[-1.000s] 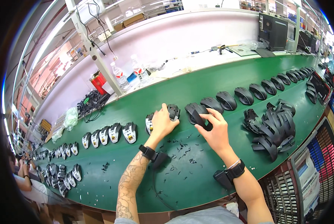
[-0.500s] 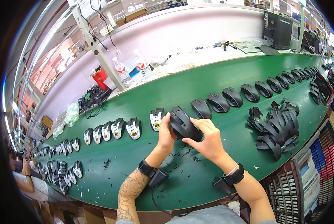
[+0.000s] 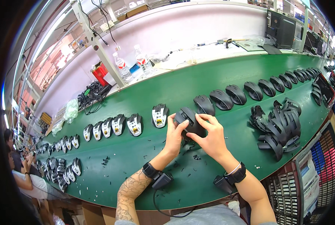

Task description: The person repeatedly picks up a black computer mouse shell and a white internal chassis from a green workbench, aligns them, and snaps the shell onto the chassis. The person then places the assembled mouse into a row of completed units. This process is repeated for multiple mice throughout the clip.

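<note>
Left hand (image 3: 173, 137) and right hand (image 3: 211, 135), half-closed, grip a black mouse (image 3: 190, 119) from opposite sides, likely for steadiness; all-black mice (image 3: 236, 94) right, white-topped ones (image 3: 135, 124) left, presumably sorted.

One head-worn fisheye view, above and behind the fingers (image 3: 207, 119), near, facing down and forward over the table (image 3: 156, 90)

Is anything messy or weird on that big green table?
Yes, a bit! Tiny black bits lie scattered over the green table, near the black mouse held by the left hand and right hand. Black curved pieces sit in a jumbled heap, while other black mice line up neatly.
</note>
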Demonstrator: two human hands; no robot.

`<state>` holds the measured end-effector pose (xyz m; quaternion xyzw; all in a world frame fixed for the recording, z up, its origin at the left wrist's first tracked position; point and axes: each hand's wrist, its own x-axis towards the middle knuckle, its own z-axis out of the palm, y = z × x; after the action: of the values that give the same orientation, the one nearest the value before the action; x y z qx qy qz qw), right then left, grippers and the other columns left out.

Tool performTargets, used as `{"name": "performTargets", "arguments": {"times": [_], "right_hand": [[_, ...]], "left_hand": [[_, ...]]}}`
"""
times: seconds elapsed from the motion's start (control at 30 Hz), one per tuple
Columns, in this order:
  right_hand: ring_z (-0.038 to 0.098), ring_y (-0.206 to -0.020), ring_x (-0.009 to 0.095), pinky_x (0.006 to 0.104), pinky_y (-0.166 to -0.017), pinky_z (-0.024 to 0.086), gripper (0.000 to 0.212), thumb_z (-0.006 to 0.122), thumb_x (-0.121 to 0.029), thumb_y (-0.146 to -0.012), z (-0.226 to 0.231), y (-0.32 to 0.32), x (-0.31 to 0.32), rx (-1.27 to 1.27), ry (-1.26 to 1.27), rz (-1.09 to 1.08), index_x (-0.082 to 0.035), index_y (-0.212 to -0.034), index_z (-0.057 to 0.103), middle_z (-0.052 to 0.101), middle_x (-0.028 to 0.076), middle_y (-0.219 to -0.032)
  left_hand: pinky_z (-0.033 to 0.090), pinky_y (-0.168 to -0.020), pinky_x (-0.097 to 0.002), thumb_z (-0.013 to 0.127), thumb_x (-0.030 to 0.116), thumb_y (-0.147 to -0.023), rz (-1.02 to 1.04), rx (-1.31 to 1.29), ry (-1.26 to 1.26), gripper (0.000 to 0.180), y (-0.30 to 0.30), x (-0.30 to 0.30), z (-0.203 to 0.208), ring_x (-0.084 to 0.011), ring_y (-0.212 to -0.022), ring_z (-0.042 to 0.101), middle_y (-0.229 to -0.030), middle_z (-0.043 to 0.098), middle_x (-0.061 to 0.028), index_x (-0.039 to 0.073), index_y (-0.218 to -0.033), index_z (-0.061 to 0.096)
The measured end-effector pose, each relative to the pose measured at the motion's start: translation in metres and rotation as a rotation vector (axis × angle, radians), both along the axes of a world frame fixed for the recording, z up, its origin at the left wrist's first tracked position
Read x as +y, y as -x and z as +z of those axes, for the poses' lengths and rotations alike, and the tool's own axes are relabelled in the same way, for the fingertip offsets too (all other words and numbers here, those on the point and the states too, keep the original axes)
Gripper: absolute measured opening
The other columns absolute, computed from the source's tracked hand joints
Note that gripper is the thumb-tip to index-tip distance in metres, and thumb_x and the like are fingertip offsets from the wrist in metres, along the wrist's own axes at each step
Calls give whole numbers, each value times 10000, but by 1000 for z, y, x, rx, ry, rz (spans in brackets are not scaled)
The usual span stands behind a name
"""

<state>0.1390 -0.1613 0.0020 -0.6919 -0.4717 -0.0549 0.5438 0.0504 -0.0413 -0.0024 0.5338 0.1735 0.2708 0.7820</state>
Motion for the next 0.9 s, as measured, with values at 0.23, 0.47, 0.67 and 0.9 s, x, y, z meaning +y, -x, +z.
{"name": "performTargets", "arguments": {"times": [0.23,0.47,0.67,0.9], "right_hand": [[500,-1128,328,391,-928,457,650,808,-172,-682,-2,5,2,-112,48,-35,44,-1239,551,542,175,-1219],[621,-883,246,320,-798,497,499,621,-351,-909,-15,-1,10,434,-64,45,85,-1146,572,617,193,-1074],[538,-622,97,250,-617,444,421,586,-421,-925,-22,-9,13,985,-117,321,-37,-754,570,580,11,-657],[526,-604,82,245,-593,422,398,607,-377,-923,-26,-14,12,889,-103,298,-43,-713,558,582,15,-641]], "left_hand": [[514,-800,-326,691,83,-823,85,1,-112,598,-1,-7,1,-180,-992,574,-1125,522,-111,70,-1261,285],[537,-819,-331,689,7,-807,170,-158,-29,530,0,9,6,-184,-1001,598,-1113,552,-99,34,-1219,357],[521,-871,-382,653,58,-827,154,-169,22,439,5,5,13,-216,-1004,605,-1097,571,-98,25,-1198,420],[523,-807,-356,598,205,-877,112,-64,108,302,5,10,14,-179,-941,618,-1042,607,-58,67,-1134,518]]}}
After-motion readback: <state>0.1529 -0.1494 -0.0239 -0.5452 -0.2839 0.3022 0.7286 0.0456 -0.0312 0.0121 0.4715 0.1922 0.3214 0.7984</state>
